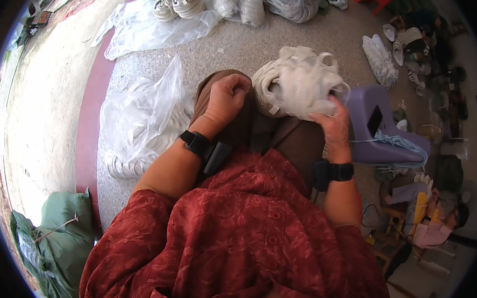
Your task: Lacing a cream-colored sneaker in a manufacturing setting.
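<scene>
My left hand (229,98) is above my left knee, its fingers curled in with the thumb against them. Whether it pinches something thin does not show. Just to the right, in front of my knees, is a bundle of off-white coiled cord or woven strips (302,84), with loops sticking out at its top and right side. It is slightly blurred. My right hand (334,127) has hold of the bundle's lower right edge, thumb and fingers around it; some fingers are hidden behind the loops.
To the left, clear plastic (142,110) covers more white coils. Further coils (187,4) lie on plastic at the far side. A purple stool (365,124) with light blue cords stands at the right. Another person (430,226) sits at the far right. A green sack (63,242) is at lower left.
</scene>
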Motion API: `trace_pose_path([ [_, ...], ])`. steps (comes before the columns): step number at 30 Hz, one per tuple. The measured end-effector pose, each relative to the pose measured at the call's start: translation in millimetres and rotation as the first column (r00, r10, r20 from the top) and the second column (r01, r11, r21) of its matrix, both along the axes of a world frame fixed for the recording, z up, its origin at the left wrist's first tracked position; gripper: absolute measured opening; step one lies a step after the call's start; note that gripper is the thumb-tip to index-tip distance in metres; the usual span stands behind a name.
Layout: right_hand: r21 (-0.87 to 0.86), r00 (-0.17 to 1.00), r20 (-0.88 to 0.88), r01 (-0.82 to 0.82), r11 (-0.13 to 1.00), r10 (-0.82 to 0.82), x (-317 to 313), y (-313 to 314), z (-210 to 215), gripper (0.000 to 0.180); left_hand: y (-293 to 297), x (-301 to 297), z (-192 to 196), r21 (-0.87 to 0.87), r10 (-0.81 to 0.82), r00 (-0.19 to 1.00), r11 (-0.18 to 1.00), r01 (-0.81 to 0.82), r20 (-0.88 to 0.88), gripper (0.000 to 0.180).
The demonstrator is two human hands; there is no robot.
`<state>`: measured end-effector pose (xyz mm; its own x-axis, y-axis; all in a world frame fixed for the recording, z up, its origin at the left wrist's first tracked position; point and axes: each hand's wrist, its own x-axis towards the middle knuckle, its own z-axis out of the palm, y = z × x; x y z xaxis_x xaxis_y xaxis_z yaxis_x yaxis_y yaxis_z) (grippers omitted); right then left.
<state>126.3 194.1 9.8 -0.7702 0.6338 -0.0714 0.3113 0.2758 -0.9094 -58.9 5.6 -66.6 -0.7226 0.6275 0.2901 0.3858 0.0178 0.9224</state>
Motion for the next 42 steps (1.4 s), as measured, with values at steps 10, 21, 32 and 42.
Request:
trace_pose_path([
  [10, -0.554, 0.588, -0.592, 0.200, 0.808, -0.551, 103.6, 24.3, -29.3, 0.058, 62.0, 34.3, -6.5, -0.510, -0.477, 0.554, 0.854, 0.106, -0.683, 0.018],
  [21, -0.180, 0.668, -0.293, 0.664, 0.726, -0.683, 252.7, 2.5, -11.8, 0.044, 76.4, 17.5, -2.7, -0.631, -0.646, 0.415, 0.751, 0.193, -0.641, 0.024],
  [32, 0.667, 0.330, 0.457, 0.486, 0.564, -0.826, 420.8, -80.4, -87.5, 0.050, 73.6, 26.5, -14.0, -0.595, -0.589, 0.394, 0.794, 0.123, -0.705, 0.034],
  [42, 0.565, 0.161, 0.463, 0.705, 0.430, -0.872, 477.0, -127.5, -144.5, 0.056, 74.9, 31.9, -5.7, -0.716, -0.654, 0.468, 0.695, 0.063, -0.594, 0.040],
])
